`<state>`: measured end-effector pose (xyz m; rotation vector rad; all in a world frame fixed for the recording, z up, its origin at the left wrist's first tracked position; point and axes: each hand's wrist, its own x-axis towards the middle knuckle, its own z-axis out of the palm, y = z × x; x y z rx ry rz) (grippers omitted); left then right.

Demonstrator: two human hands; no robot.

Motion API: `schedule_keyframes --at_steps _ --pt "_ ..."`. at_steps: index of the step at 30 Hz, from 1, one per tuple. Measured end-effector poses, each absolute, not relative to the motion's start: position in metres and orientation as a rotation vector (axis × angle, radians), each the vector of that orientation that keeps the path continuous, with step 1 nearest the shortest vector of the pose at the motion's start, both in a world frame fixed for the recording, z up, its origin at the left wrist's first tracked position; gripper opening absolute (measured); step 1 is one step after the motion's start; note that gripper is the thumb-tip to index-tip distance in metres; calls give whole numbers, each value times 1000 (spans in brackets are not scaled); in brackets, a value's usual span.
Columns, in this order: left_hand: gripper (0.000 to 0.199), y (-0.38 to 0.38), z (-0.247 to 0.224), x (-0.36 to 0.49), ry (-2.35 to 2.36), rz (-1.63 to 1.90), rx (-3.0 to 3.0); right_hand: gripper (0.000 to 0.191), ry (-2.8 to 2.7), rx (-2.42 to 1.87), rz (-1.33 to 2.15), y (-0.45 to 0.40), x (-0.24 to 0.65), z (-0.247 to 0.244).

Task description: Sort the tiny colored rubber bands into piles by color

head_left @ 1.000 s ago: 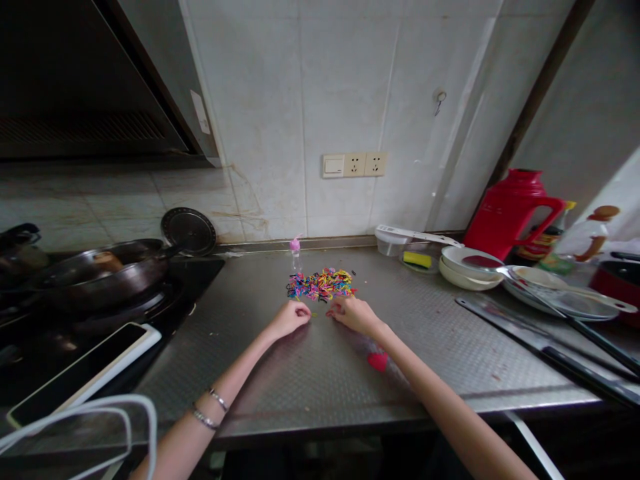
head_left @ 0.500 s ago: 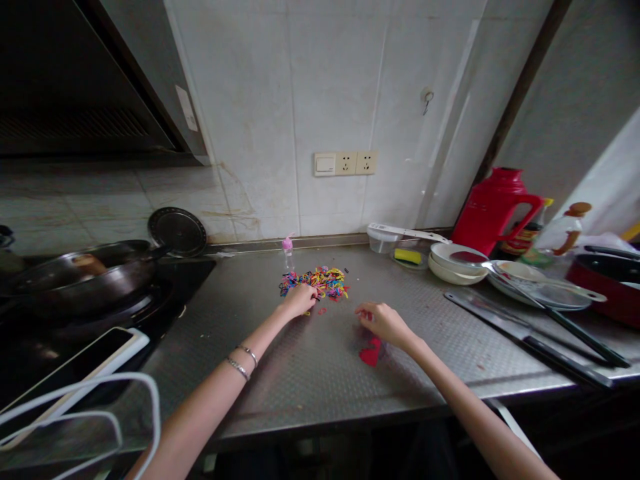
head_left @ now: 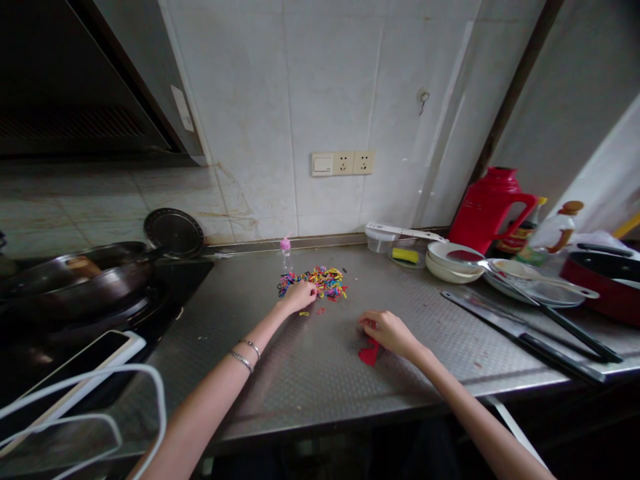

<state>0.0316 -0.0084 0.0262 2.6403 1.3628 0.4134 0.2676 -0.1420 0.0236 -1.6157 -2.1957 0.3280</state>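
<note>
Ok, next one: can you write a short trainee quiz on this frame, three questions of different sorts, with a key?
1. Multiple choice: what is the left hand at?
A) the sponge
B) the pile of small colourful pieces
C) the red flask

2. True or false: the silver bracelets are worn on the right arm.

3. Fill in the colour: the small clear bottle behind the pile has a ____ top.

Key:
1. B
2. False; they circle the left forearm.
3. pink
</note>
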Motion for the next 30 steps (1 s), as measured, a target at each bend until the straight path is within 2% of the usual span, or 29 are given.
schedule_keyframes --at_steps 5,16,30 --pt "20 -20 29 50 1232 514 2594 23 -2161 -1641 361 -144 269 21" --pt "19 -43 14 78 1176 458 2560 23 -2136 -1592 329 -146 269 20" --pt "29 -9 27 -29 1285 791 2156 22 -2037 -1725 286 -66 257 17"
